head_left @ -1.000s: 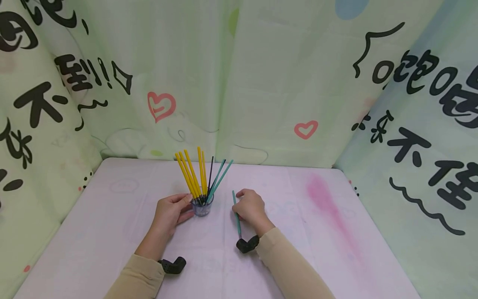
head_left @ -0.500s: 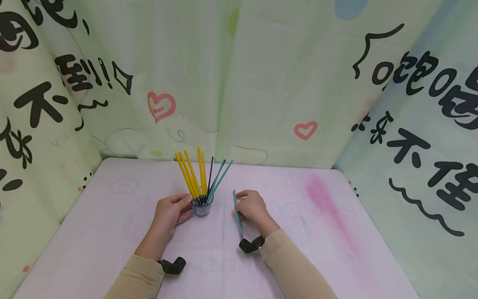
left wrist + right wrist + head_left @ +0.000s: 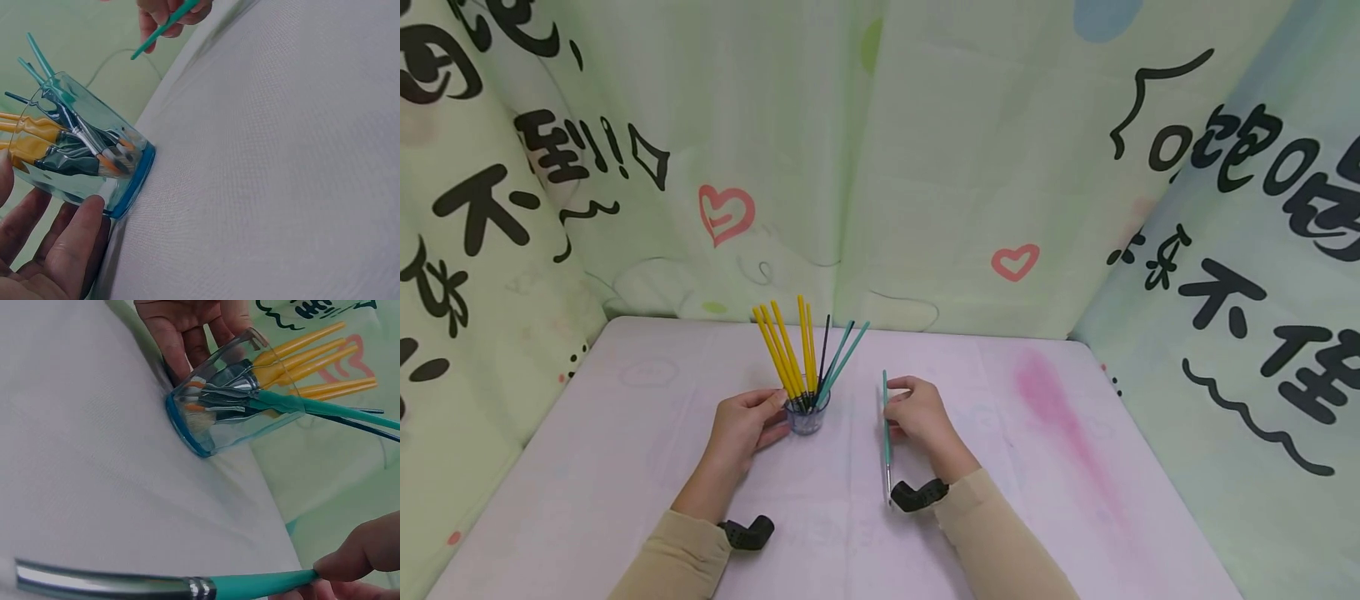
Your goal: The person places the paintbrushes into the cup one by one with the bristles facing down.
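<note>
A small clear cup (image 3: pixel 807 423) with a blue base stands on the table, holding several paintbrushes bristles down. Yellow handles (image 3: pixel 784 350) lean left; teal handles (image 3: pixel 847 358) and a dark one lean right. My left hand (image 3: pixel 748 425) holds the cup from its left side, thumb near the rim and fingers along the wall. To the right of the cup, my right hand (image 3: pixel 925 421) pinches a teal paintbrush (image 3: pixel 887 450) by its handle. The brush's silver ferrule (image 3: pixel 106 581) points toward me. Its bristles lie outside the right wrist view.
A pale pink cloth covers the table (image 3: pixel 820 542), with a brighter pink streak (image 3: pixel 1060 408) on the right. Printed curtains (image 3: pixel 925 167) hang behind and at both sides. Each wrist wears a black camera mount (image 3: pixel 748 533).
My right hand has shifted to the right with the teal paintbrush, and the brush's ferrule has come into clearer sight. My left hand and the cup have stayed in place.
</note>
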{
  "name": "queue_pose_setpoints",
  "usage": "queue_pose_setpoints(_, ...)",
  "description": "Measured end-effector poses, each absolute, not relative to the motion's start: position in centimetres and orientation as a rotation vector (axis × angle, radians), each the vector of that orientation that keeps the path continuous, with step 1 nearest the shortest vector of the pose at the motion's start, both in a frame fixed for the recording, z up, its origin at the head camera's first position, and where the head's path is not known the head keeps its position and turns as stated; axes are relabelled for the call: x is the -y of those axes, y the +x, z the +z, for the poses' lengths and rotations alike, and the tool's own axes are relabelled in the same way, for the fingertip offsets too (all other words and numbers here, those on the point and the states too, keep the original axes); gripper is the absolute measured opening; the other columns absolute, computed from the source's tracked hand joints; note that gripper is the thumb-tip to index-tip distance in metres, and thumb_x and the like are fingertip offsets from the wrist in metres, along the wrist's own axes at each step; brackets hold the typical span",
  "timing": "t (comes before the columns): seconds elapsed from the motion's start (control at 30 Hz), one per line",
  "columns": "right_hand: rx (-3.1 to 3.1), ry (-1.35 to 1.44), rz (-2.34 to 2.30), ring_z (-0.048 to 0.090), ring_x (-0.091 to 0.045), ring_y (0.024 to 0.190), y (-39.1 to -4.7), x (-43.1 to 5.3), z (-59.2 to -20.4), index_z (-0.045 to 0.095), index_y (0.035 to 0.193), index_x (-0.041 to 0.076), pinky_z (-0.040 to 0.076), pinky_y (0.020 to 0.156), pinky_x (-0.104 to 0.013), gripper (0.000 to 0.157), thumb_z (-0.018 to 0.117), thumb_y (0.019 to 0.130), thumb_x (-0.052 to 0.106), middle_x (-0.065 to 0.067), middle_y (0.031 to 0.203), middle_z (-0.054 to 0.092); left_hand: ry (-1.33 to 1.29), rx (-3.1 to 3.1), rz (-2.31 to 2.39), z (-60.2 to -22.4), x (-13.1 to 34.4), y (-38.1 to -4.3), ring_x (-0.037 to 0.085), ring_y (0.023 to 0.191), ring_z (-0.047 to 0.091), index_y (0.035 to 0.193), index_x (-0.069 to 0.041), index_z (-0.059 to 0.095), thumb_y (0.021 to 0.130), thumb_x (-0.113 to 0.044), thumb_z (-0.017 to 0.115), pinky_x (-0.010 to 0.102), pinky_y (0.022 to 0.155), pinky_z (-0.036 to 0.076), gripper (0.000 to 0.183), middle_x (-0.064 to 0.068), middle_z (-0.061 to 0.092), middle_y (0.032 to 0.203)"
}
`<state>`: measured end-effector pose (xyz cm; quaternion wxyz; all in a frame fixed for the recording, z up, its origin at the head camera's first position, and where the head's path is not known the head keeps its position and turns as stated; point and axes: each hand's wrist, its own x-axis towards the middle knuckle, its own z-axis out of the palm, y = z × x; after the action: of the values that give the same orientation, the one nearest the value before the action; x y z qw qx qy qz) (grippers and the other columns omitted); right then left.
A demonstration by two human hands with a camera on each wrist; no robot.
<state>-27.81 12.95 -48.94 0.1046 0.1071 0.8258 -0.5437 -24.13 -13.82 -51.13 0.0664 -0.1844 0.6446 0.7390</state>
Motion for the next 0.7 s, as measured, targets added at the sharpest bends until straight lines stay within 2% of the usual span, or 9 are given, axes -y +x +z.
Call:
queue_pose_setpoints(0.17,-2.386,0.348,-1.724,0.068,-0.020,0.077,-27.8,-13.2,-48.5,0.066,0.138,0.006,0.068,0.065,-0.034,0.051,0.065,0.088,-0.006,-0.011,0.102,0.064,-0.559,-1.946,2.226,-51.1,13.8,-24.1,0.017,0.098,0.074,0.136,-0.001,0.072,0.104,-0.024,0.075,0.038,0.091,0.068,0.040,0.019,0.070,0.134)
queue_pose_setpoints(0.4,-2.324,0.352,-1.938,0.072,-0.019,0.073,-27.7,-13.1,-47.5,0.061,0.141,0.006,0.067,0.060,-0.030,0.055,0.064,0.087,-0.007,-0.009,0.098,0.063,-0.556,-1.947,2.229,-51.1,13.8,-24.2,0.017,0.099,0.074,0.136,-0.001,0.071,0.104,-0.025,0.075,0.038,0.091,0.068,0.040,0.018,0.071,0.131)
queue_pose_setpoints(0.7,-2.254,0.322,-2.167,0.068,-0.016,0.071,-27.5,-12.5,-46.3,0.054,0.142,0.005,0.067,0.061,-0.030,0.054,0.064,0.091,-0.008,-0.004,0.094,0.059,-0.556,-1.954,2.225,-51.2,13.7,-24.2,0.017,0.099,0.075,0.136,-0.001,0.071,0.104,-0.025,0.074,0.038,0.092,0.068,0.040,0.018,0.071,0.133)
